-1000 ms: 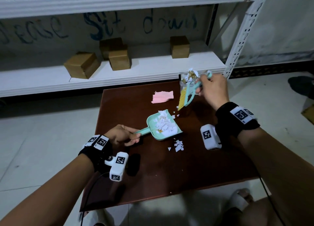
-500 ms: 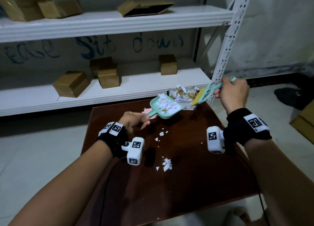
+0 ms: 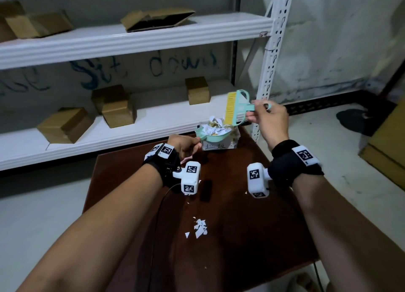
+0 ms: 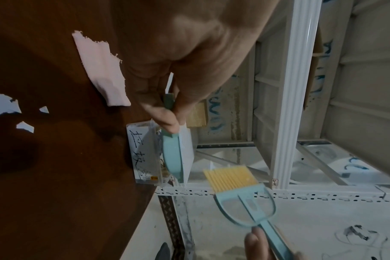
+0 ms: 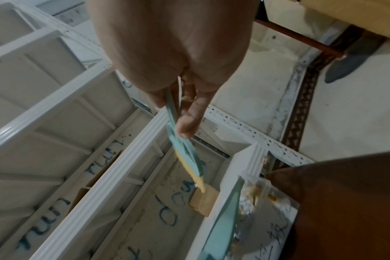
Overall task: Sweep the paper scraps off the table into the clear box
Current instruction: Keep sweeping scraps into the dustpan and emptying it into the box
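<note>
My left hand [image 3: 185,143] grips the handle of a mint dustpan [image 3: 213,136], tipped over the clear box [image 3: 221,145] at the table's far edge; white scraps heap in the box. In the left wrist view the dustpan [image 4: 174,156] stands on edge against the box [image 4: 145,154]. My right hand [image 3: 268,118] pinches the handle of a mint brush [image 3: 237,106] with yellow bristles, raised above the box. The brush [image 5: 187,158] hangs from my fingers in the right wrist view. A small pile of white scraps [image 3: 200,228] lies mid-table.
The dark brown table [image 3: 241,237] stands against a white metal shelf rack [image 3: 267,57] with cardboard boxes [image 3: 118,105]. A pink torn paper [image 4: 102,73] lies by my left hand. More white scraps [image 4: 5,106] lie nearby. White floor surrounds the table.
My left hand has carried the dustpan from mid-table up to the clear box and tipped it there. My right hand has raised the brush above the box.
</note>
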Tool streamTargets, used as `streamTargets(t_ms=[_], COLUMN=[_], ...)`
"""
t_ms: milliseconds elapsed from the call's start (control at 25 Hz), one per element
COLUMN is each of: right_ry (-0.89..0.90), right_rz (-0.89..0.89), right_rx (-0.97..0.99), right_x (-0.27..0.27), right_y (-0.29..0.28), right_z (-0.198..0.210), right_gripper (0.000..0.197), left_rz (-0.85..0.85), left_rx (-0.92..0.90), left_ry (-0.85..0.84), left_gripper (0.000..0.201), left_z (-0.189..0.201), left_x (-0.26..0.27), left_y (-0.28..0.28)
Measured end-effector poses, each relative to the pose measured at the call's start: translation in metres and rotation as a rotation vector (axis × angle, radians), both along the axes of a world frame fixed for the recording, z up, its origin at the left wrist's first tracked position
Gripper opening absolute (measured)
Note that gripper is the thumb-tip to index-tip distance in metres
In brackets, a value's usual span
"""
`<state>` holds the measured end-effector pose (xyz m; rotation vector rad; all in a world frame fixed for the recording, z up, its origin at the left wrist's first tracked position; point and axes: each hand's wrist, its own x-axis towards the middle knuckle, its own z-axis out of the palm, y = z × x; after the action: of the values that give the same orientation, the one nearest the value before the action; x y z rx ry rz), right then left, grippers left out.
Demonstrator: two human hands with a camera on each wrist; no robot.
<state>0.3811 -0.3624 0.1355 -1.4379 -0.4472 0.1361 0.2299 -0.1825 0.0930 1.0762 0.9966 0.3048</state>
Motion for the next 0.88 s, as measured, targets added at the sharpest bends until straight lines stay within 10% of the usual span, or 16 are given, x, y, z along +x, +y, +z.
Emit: streamTargets(t_ms=[320, 880], right_ry=[0.07, 0.026], right_rz=[0.336, 0.218], right_rx=[-0.104, -0.111], right_x=[-0.014, 0.004], right_y=[0.04, 0.048], right_z=[-0.044, -0.044], right_gripper=[0.022, 0.021], left_rz=[0.014, 0.023], left_rx=[0.058, 0.094], left_ry=[0.003, 0.022], left_gripper=[0.015, 0.012], left_z=[0.005, 0.007], left_x=[-0.001, -0.016], left_y=[0.0, -0.002])
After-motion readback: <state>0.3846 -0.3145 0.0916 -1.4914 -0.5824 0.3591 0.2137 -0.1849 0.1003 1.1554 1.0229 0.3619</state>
